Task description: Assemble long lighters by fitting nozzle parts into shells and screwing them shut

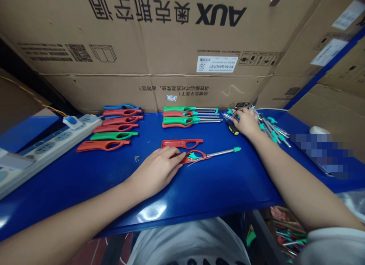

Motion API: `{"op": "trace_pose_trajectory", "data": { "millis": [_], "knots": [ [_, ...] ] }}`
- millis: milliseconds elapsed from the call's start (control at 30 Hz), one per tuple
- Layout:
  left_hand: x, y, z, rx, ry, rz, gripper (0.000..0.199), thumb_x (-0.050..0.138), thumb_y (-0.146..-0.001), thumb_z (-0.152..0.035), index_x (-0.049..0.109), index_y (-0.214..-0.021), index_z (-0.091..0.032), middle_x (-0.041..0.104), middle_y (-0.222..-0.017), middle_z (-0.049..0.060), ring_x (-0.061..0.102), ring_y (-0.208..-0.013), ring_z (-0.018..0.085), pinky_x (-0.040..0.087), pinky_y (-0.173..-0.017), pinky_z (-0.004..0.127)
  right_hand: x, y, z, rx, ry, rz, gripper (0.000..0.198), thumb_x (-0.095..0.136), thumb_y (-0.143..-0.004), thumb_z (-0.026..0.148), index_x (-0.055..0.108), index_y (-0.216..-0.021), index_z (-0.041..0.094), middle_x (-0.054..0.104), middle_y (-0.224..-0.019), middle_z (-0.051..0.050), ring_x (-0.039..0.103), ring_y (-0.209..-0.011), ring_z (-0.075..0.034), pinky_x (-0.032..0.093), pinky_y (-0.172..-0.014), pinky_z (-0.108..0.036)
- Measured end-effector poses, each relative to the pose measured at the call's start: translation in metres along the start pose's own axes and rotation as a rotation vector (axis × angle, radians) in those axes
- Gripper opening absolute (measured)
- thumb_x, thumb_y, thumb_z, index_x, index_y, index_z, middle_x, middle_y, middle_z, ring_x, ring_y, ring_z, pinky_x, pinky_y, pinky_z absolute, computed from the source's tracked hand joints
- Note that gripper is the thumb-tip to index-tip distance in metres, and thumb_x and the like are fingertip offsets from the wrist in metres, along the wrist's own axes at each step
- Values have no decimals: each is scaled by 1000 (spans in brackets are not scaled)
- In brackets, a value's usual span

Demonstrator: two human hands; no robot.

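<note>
My left hand [155, 170] is closed over the handle end of an opened red gas lighter shell [201, 155] lying on the blue table. Inside the shell sit a teal trigger and thin wires, and a metal tube [222, 153] with a teal tip sticks out to the right. Just behind it rests the matching red shell half [182, 144]. My right hand [246, 122] reaches into a pile of metal lighter tubes [270, 128] with teal parts. Its fingers are curled down, and what they grip is partly hidden. Beside those fingers lies a yellow-and-black screwdriver [232, 127].
Several lighters with tubes [182, 120] lie at the middle back. Red, green and blue shells [116, 128] are lined up at the left. Small screws [137, 158] are loose on the table [199, 192]. A power strip [48, 147] borders the left; cardboard [119, 90] walls the back.
</note>
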State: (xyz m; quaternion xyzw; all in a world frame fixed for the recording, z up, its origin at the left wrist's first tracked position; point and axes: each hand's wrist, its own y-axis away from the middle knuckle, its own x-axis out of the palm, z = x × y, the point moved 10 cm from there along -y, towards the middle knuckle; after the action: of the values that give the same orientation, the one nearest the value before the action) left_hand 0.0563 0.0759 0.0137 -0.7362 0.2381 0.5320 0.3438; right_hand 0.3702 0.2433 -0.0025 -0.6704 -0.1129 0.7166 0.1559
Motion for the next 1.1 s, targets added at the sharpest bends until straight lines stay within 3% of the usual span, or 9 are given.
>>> {"op": "trace_pose_trajectory", "data": {
  "millis": [333,533,633,767,867,1033,1100],
  "knots": [
    [2,0,1,10,-15,3,32,48,-103,-23,68,-126,-17,68,-119,13,65,-108,27,56,-92,45,0,0,-11,115,-27,26,17,60,-84,28,66,-92,14,60,-121,-20,48,-121,-40,40,-101,-56],
    [2,0,-3,2,-113,56,33,44,-104,-23,70,-123,-17,69,-112,13,66,-102,27,56,-86,44,-16,-2,-4,119,-132,-10,15,58,-85,31,63,-89,18,66,-109,-17,58,-107,-33,47,-93,-47],
    [1,-1,-6,-11,-128,73,35,41,-105,-22,71,-120,-15,68,-110,14,65,-100,26,56,-85,42,-28,4,21,49,-224,-8,15,58,-86,35,61,-88,20,68,-104,-14,62,-99,-29,50,-89,-41],
    [1,-2,-7,-9,-137,66,36,39,-105,-22,72,-117,-15,69,-109,14,65,-102,27,55,-87,43,-46,26,75,-114,-590,53,21,62,-84,42,57,-85,22,68,-96,-11,62,-88,-27,50,-80,-40],
    [1,-2,-6,6,-59,45,32,45,-104,-23,70,-122,-16,71,-113,13,66,-106,27,55,-90,44,-46,54,123,-216,-932,334,31,65,-83,51,58,-89,21,66,-88,-6,59,-78,-21,49,-74,-34],
    [-19,-1,8,-91,348,-189,37,58,-100,-33,64,-132,-17,69,-128,12,65,-118,25,52,-103,40,-55,108,189,-396,-1182,610,32,72,-85,48,59,-92,20,60,-83,-1,55,-74,-15,46,-70,-29],
    [-28,1,11,-103,487,-296,28,59,-99,-30,70,-122,-19,72,-124,9,66,-118,23,51,-105,37,-58,121,203,-455,-1199,600,27,71,-86,44,61,-92,19,59,-84,-1,54,-76,-15,47,-73,-29]
  ]
}}
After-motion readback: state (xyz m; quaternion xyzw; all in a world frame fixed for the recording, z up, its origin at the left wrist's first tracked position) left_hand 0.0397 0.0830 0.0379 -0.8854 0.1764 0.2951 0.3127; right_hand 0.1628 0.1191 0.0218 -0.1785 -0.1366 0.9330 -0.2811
